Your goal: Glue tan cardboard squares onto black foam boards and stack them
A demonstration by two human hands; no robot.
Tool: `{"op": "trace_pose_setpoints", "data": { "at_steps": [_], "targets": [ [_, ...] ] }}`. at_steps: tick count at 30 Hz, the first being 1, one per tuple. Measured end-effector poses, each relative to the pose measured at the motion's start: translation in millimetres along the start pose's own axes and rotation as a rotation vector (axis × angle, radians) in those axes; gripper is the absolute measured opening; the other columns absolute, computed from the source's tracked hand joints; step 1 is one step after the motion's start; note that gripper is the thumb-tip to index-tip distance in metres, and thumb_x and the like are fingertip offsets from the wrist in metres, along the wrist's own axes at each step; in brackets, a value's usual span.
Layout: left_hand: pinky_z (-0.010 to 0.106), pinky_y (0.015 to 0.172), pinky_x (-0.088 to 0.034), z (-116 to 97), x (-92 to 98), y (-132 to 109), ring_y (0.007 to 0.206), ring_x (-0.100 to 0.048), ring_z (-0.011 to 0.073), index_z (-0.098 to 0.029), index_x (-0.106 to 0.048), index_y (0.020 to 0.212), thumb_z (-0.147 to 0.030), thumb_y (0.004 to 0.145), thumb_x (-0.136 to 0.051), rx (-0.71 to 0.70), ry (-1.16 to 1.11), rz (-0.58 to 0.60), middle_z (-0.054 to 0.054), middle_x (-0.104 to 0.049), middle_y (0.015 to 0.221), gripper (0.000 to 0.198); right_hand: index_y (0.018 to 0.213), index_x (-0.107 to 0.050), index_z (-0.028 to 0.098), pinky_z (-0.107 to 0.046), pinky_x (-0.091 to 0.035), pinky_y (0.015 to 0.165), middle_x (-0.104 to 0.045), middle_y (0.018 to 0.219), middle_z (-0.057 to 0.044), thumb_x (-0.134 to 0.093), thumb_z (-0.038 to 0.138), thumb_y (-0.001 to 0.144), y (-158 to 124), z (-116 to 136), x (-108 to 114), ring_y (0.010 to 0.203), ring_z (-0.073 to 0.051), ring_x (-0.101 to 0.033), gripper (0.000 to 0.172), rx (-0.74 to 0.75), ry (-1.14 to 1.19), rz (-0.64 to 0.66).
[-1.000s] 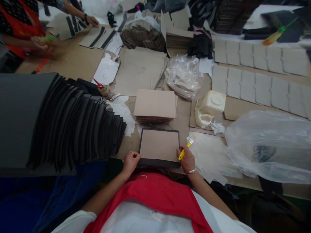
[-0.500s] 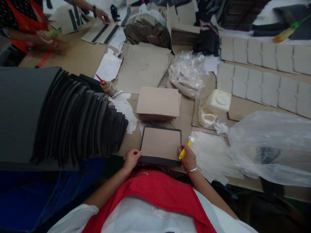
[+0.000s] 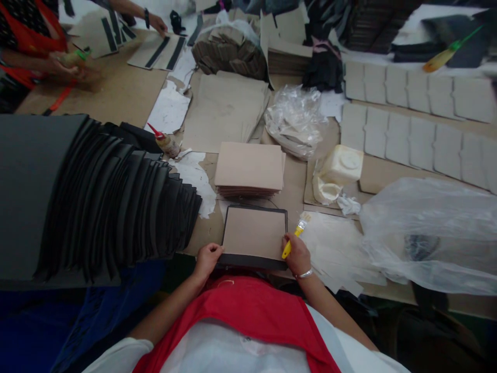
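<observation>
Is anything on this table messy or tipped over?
Yes. The squeeze bottle with the red tip lies on its side beside the fanned black sheets, and torn white paper lies in ragged patches on the table next to it.

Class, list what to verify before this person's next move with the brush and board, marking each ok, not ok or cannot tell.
1. Left hand touches the board at its near left corner: ok.
2. Right hand grips the brush: ok.
3. Black border shows all round the board's brown face: ok.
4. Glue on the bristles: cannot tell.
5. Stack of cards lies apart from the board: ok.
</observation>
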State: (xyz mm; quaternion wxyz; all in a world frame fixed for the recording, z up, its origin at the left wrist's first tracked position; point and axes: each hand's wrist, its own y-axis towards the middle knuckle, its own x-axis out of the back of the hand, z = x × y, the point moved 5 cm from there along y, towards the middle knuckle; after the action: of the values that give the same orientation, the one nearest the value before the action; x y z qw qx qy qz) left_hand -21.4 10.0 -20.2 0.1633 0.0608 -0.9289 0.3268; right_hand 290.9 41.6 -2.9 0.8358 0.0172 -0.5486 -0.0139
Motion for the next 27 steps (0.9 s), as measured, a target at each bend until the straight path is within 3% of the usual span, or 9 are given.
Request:
{"op": "trace_pose_setpoints", "data": {
  "at_steps": [13,20,22,24,27],
  "targets": [
    [0.020,0.044,-0.035,1,-1.4,-10,0.048,-0.049,0.0114,-0.015,-0.059,0.059,-0.052,0.062,-0.061,0.098,0.028,-0.076,0.002,-0.060,0.056,0.036,0.097,-0.061,0.015,-0.026,-0.041,0.065,-0.061,0.075,-0.006,-0.045,0.022,0.087,-1,-1,0,0.070,-0.017,-0.055,0.020,-0.006,-0.067,-0.004],
    [0.024,0.050,-0.041,-1,-2.1,-1,0.054,-0.053,0.0154,-0.016,-0.058,0.061,-0.052,0.068,-0.057,0.037,0.180,-0.012,0.003,-0.060,0.058,0.037,0.102,-0.060,0.015,-0.027,-0.036,0.063,-0.061,0.076,-0.008,-0.047,0.026,0.087,6,10,2,0.068,-0.017,-0.054,0.022,-0.033,-0.197,0.126],
    [0.028,0.060,-0.046,-10,1.3,0,0.064,-0.056,0.0177,-0.016,-0.059,0.065,-0.046,0.073,-0.054,-0.098,0.354,-0.015,0.004,-0.060,0.065,0.031,0.103,-0.059,0.016,-0.027,-0.034,0.061,-0.061,0.075,-0.008,-0.049,0.028,0.086,9,13,6,0.066,-0.017,-0.053,0.023,-0.042,-0.259,0.163],
    [0.033,0.075,-0.047,-29,4.5,-4,0.081,-0.058,0.0213,-0.015,-0.061,0.078,-0.035,0.075,-0.054,-0.325,0.568,-0.071,0.008,-0.061,0.082,0.022,0.103,-0.059,0.015,-0.027,-0.034,0.059,-0.062,0.076,-0.009,-0.051,0.032,0.085,13,15,16,0.065,-0.018,-0.054,0.026,-0.048,-0.316,0.157],
    [0.040,0.093,-0.040,-61,-4.8,-18,0.106,-0.050,0.0260,-0.013,-0.057,0.107,-0.024,0.079,-0.053,-0.649,0.807,-0.132,0.013,-0.057,0.111,0.031,0.103,-0.059,0.012,-0.028,-0.036,0.060,-0.063,0.077,-0.011,-0.051,0.041,0.085,19,17,43,0.067,-0.020,-0.057,0.035,-0.021,-0.286,0.083]
  ]
}}
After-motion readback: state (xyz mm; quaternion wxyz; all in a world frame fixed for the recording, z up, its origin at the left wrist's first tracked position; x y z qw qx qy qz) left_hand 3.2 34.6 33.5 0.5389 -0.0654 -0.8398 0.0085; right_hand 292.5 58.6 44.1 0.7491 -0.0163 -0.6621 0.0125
